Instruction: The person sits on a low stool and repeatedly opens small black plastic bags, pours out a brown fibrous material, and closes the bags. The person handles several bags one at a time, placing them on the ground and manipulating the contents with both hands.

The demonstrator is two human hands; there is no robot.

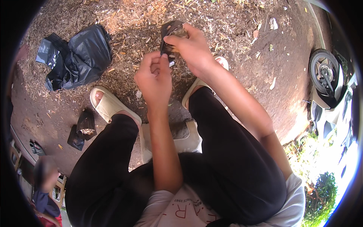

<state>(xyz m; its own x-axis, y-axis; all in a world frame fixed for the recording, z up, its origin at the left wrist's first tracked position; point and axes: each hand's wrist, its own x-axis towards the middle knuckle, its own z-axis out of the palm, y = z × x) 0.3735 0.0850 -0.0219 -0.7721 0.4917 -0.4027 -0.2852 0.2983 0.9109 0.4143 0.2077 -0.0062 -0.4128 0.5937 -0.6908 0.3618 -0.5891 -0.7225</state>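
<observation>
The small black plastic bag [168, 29] is held in front of the person, above the brown ground strewn with wood chips [128, 19], between the two feet. Two hands support it. The left hand [155, 75] pinches the near edge between thumb and index finger, with the other fingers curled inward. The right hand [192, 47] grips the right side, its thumb laid across the near face. Opposed holding points probably keep the thin film from folding. Brown, chip-like material shows beside the right fingers; whether it lies inside the bag cannot be told.

The large glossy black plastic bag [90, 56] rests on the ground at the left, probably to stay within reach of the left hand. Near the left foot lies a small black bag with pale chips at its mouth [86, 123]; a crumpled black plastic piece [76, 139] touches it, and whether the two are joined cannot be told. The cream plastic stool [189, 143] is between the legs, apparently as a low seat that brings both hands near the ground.

Count: held bag, one; large bag, one; chip-bearing bag, one; crumpled piece, one; stool, one; cream open-toed sandals [109, 106], two, one per foot; parked motorcycle [329, 90], one, at the right
</observation>
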